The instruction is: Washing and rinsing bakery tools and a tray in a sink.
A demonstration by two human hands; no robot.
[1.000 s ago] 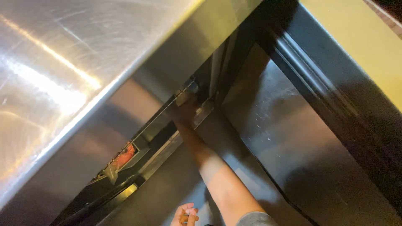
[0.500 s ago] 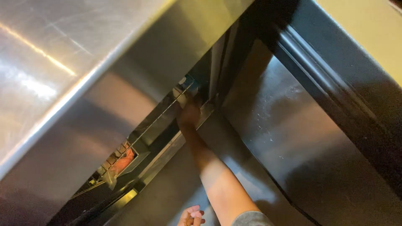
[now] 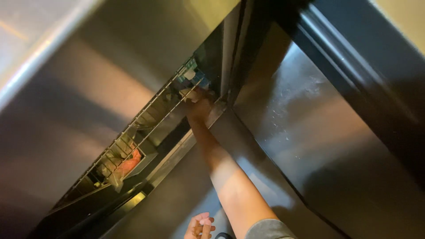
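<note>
Right hand (image 3: 198, 105) reaching onto thin metal wire shelf (image 3: 146, 128), grip hidden; stiff, light, best gripped at front rail.

Narrow gap past the steel door (image 3: 310, 132), wire shelf (image 3: 146, 128) and bagged food (image 3: 126, 164) crowding it.

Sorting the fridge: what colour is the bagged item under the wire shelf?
Orange-red bagged item, seen in the head view.

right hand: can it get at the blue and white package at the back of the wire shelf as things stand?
Probably yes. The right hand is already inside the cabinet at the wire shelf, right beside the blue and white package, with nothing visible between them. Contact itself is too dark to confirm.
</note>
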